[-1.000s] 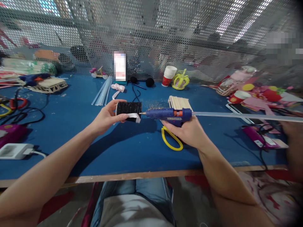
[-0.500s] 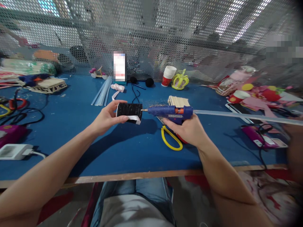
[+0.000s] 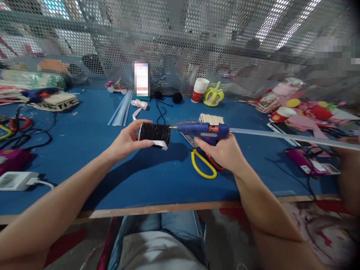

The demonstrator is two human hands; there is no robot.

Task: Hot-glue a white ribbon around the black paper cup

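My left hand (image 3: 126,140) grips a black glittery cylinder (image 3: 154,134) with a white strip hanging off its lower edge, holding it sideways above the blue table (image 3: 98,161). My right hand (image 3: 222,152) is wrapped around the handle of a blue glue gun (image 3: 202,129). The gun's metal nozzle touches the upper right end of the cylinder. A long clear glue stick (image 3: 287,137) juts out of the gun's back toward the right.
Yellow-handled scissors (image 3: 201,165) lie under my right hand, a stack of wooden sticks (image 3: 210,119) behind the gun. Glue sticks (image 3: 122,108), paper cups (image 3: 200,90), a yellow crown (image 3: 213,95) sit near the mesh wall. Cables and a second glue gun lie left; another person's arm (image 3: 348,172) right.
The glue gun rose slightly and moved left until its nozzle met the cylinder's end. The cylinder shifted a little to the right in my left hand.
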